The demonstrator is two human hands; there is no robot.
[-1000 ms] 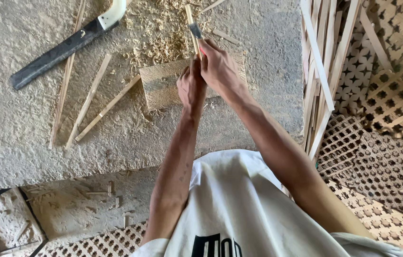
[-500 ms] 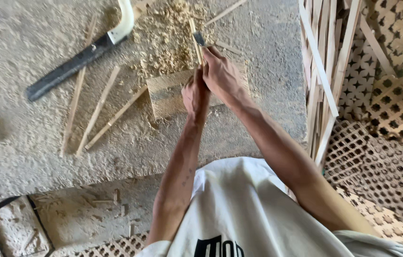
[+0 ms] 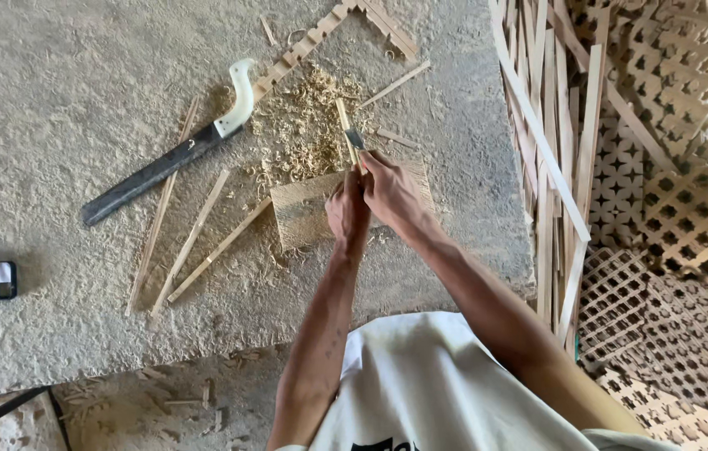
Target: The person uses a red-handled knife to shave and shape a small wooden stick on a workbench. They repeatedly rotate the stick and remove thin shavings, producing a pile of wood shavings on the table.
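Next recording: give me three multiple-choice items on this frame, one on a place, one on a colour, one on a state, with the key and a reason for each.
1. Where does the big knife lie?
A. On the concrete slab, left of the hands
B. On the lattice panels
C. In the person's lap

2. What colour is the knife's handle?
A. Red
B. White
C. Green

3. How is the thin bamboo strip held?
A. Lying loose, untouched
B. Gripped by the left hand and right hand together over the wooden block
C. Clamped in a vice

Key: 1 A, the dark blade rests on the slab beside loose strips. 2 B, the curved handle is pale white. 3 B, both hands close around the strip's lower end.
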